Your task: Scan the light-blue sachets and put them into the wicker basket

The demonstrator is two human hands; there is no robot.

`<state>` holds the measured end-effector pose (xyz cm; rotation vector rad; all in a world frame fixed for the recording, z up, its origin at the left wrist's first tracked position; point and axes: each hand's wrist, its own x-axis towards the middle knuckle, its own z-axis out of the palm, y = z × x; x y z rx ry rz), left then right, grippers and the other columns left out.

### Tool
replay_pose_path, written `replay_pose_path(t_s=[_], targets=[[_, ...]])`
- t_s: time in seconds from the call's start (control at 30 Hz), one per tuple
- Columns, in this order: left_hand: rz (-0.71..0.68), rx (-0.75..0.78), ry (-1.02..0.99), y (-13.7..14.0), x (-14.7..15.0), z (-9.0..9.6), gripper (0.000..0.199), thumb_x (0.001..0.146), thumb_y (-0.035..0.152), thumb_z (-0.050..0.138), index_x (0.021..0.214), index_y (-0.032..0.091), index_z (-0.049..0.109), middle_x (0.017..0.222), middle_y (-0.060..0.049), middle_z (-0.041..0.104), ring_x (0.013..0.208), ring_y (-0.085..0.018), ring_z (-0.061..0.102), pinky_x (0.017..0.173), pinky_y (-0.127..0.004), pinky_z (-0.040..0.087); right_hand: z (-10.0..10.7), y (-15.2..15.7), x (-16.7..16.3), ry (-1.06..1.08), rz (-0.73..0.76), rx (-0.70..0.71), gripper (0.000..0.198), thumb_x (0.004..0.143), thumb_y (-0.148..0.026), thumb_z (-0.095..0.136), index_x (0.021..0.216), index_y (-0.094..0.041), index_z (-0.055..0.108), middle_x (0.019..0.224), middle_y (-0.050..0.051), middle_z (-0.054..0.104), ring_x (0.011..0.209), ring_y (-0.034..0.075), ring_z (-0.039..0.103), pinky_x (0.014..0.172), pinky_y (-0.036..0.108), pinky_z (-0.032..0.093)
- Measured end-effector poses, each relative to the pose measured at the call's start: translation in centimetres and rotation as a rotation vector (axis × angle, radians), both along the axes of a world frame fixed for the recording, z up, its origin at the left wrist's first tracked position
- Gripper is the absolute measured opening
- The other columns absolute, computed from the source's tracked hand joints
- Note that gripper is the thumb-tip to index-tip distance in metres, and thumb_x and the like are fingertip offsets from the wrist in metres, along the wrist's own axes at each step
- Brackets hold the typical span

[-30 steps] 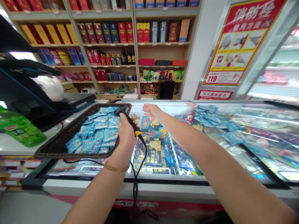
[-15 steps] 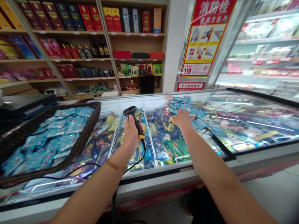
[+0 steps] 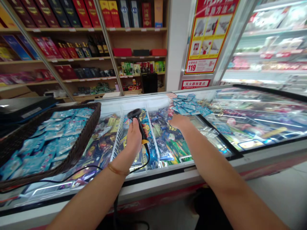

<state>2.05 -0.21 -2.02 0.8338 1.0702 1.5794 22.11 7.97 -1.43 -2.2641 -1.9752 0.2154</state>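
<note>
My left hand (image 3: pixel 133 139) is wrapped round the handle of a black barcode scanner (image 3: pixel 142 127), its head pointing away from me and its cable trailing down. Beneath it are packaged ice creams inside a chest freezer (image 3: pixel 168 179). My right hand (image 3: pixel 180 121) is over the freezer, at the near left edge of a pile of small blue packets (image 3: pixel 189 104). Its fingers are blurred and mostly hidden behind the hand, so I cannot see whether it holds anything. Below this hand lie dark and green wrapped packs (image 3: pixel 177 148).
A brown wicker basket (image 3: pixel 90 137) full of similar blue packets (image 3: pixel 64 126) rests on the freezer at left. White wire dividers (image 3: pixel 117 139) split the freezer. A black-framed glass lid (image 3: pixel 216 131) covers its right part. Shelves (image 3: pixel 136 29) of boxes stand behind.
My right hand has shifted a little left, and its spread fingers are now drawn out of sight. My left hand still holds the scanner in nearly the same place. The view has tilted down slightly.
</note>
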Motion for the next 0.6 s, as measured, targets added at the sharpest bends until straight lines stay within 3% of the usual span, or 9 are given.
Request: replay_pose_path(t_s=[0.17, 0.33, 0.43, 0.53, 0.6], targets=[[-0.004, -0.045, 0.02, 0.0, -0.2, -0.4, 0.05, 0.091, 0.071, 0.058, 0.09, 0.021, 0.052, 0.066, 0.003, 0.059, 0.044, -0.009, 0.052, 0.039, -0.022, 0.038, 0.5, -0.9, -3.0, 0.007, 0.138, 0.039, 0.039, 0.102, -0.024, 0.046, 0.128, -0.012, 0.072, 0.131, 0.023, 0.072, 0.128, 0.031, 0.067, 0.104, 0.037, 0.053], [0.005, -0.037, 0.016, 0.0, -0.3, -0.6, 0.052, 0.088, 0.074, 0.06, 0.09, 0.022, 0.052, 0.068, 0.003, 0.06, 0.044, -0.009, 0.051, 0.039, -0.022, 0.039, 0.5, 0.0, -1.4, 0.073, 0.267, 0.051, 0.046, 0.097, -0.008, 0.046, 0.134, -0.017, 0.071, 0.136, 0.012, 0.073, 0.132, 0.024, 0.065, 0.109, 0.029, 0.049], [-0.006, -0.023, 0.01, -0.1, -0.4, -0.6, 0.053, 0.088, 0.074, 0.061, 0.089, 0.022, 0.052, 0.068, 0.003, 0.06, 0.045, -0.009, 0.051, 0.04, -0.022, 0.04, 0.7, 0.2, 0.3, 0.122, 0.423, 0.107, 0.064, 0.085, 0.002, 0.051, 0.139, -0.027, 0.069, 0.149, 0.003, 0.065, 0.137, 0.021, 0.061, 0.114, 0.03, 0.047], [-0.022, -0.016, 0.004, -0.2, -0.5, -0.6, 0.054, 0.087, 0.075, 0.061, 0.089, 0.022, 0.053, 0.068, 0.003, 0.059, 0.045, -0.009, 0.052, 0.04, -0.022, 0.041, 0.7, -0.2, 1.0, 0.144, 0.596, 0.026, 0.078, 0.071, 0.009, 0.057, 0.13, -0.04, 0.075, 0.155, -0.009, 0.057, 0.135, 0.02, 0.063, 0.111, 0.027, 0.049], [-0.037, -0.041, 0.008, -0.2, -0.6, -0.7, 0.056, 0.086, 0.078, 0.06, 0.088, 0.022, 0.053, 0.064, 0.003, 0.057, 0.042, -0.01, 0.05, 0.038, -0.022, 0.039, 0.6, -0.5, 0.9, 0.126, 0.612, -0.053, 0.084, 0.064, 0.01, 0.06, 0.125, -0.046, 0.076, 0.156, -0.012, 0.056, 0.133, 0.021, 0.065, 0.106, 0.028, 0.053]])
